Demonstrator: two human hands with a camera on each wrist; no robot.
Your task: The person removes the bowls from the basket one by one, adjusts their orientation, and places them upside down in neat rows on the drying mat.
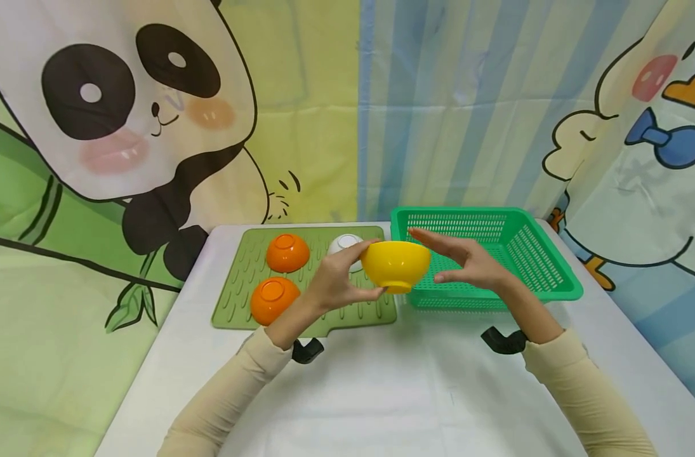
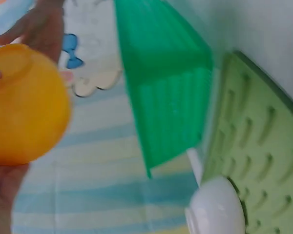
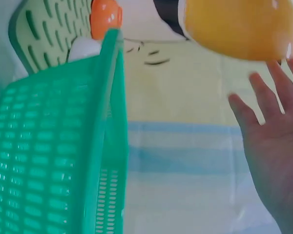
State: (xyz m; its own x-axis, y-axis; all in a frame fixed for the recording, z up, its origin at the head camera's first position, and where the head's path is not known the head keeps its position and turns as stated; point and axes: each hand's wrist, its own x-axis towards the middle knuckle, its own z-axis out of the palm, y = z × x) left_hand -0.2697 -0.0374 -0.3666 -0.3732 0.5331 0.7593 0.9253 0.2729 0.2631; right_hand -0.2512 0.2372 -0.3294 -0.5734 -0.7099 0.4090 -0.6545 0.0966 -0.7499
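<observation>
A yellow bowl (image 1: 396,265) is held up in the air, its foot facing down, between the mat and the basket in the head view. My left hand (image 1: 338,279) grips it from the left, thumb under the foot and fingers at the rim. To its right, my right hand (image 1: 467,259) is spread with fingers and thumb apart. The right wrist view shows the right hand (image 3: 278,117) with straight fingers, fingertips close to the bowl (image 3: 241,27). Behind the left hand, a white bowl (image 1: 347,242) lies upside down on the green drying mat (image 1: 324,317), partly hidden.
Two orange bowls (image 1: 287,252) lie upside down on the mat's left part. A green plastic basket (image 1: 553,279) with slotted walls stands at the right, behind the right hand. The white tabletop (image 1: 381,393) stretches toward me. Printed curtains (image 1: 301,114) hang behind.
</observation>
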